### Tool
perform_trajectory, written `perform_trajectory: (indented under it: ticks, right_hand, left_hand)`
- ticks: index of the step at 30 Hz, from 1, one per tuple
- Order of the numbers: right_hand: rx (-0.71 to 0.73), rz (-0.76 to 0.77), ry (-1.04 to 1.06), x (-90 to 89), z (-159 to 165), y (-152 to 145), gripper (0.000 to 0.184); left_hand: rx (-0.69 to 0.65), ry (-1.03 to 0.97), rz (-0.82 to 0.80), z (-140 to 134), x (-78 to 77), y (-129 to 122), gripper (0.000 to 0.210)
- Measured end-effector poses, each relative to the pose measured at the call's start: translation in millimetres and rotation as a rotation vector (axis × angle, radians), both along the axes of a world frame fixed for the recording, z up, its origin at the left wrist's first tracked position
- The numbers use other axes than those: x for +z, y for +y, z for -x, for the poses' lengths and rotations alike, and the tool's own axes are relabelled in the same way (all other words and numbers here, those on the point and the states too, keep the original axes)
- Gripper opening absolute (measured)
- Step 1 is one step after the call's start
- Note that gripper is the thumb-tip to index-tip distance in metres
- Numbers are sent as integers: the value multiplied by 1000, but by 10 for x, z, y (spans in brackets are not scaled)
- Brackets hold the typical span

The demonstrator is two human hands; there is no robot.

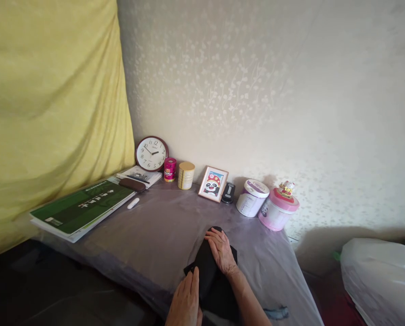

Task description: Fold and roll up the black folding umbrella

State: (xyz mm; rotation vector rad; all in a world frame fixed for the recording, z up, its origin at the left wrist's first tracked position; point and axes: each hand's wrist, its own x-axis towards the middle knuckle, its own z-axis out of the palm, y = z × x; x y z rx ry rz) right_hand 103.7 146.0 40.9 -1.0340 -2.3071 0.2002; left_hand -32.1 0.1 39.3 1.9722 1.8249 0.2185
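Black cloth (205, 271) lies on the counter (161, 226), near the front edge, w/ both hands at it. R hand (220, 251) is flat on top, not gripping. L hand (185, 296) has fingers close together by its left side; can't tell if it pinches. Cloth might slide or bunch b/c the cover (265, 262) looks slick, esp. w/ uneven pushing.

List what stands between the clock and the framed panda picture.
Head view: two containers, a magenta tin nearer the clock, then a yellow-lidded canister nearer the framed panda picture.
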Motion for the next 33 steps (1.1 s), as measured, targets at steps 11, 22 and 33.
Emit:
perform_trajectory:
  ticks: [11, 22, 33]
  right_hand:
    - [-325, 90, 122, -62, -174, 366, 38]
    - [-631, 440, 386, -116, -752, -315, 41]
    - [-662, 396, 260, -12, -499, -603, 44]
  left_hand:
    - [28, -36, 41, -7, 80, -24, 79]
    - [95, -81, -173, -51, -29, -109, 72]
    - [67, -144, -250, -7, -110, -91, 71]
